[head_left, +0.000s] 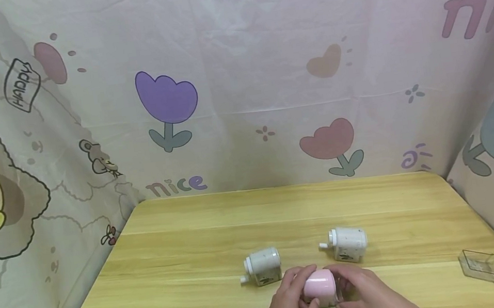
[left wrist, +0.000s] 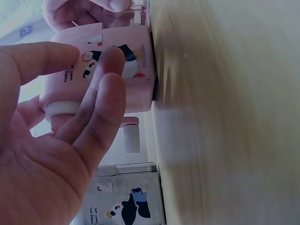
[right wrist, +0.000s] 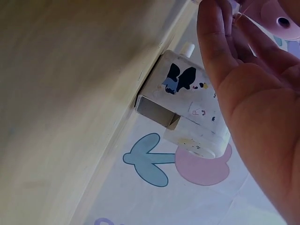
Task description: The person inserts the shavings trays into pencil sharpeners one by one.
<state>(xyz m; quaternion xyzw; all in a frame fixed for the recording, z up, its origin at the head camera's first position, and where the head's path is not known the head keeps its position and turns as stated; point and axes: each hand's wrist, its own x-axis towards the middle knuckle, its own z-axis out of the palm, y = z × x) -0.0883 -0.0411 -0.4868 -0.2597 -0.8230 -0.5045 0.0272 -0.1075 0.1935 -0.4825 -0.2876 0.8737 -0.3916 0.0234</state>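
A pink crank pencil sharpener (head_left: pixel 319 285) with a panda print stands on the table between both hands. My left hand (head_left: pixel 290 302) grips it from the left, fingers and thumb against its body in the left wrist view. At its right end, my right hand (head_left: pixel 363 289) holds a clear drawer (left wrist: pixel 124 18); how far this sits inside the sharpener is hidden. Just beyond the left hand is a white crank sharpener (head_left: pixel 264 266). Another white sharpener (head_left: pixel 350 243) stands behind the right hand, and the right wrist view shows an open slot (right wrist: pixel 157 112) at its end.
A loose clear drawer (head_left: pixel 482 266) lies near the right edge of the wooden table (head_left: pixel 173 268). Printed cloth (head_left: pixel 233 46) hangs behind the table and along both sides.
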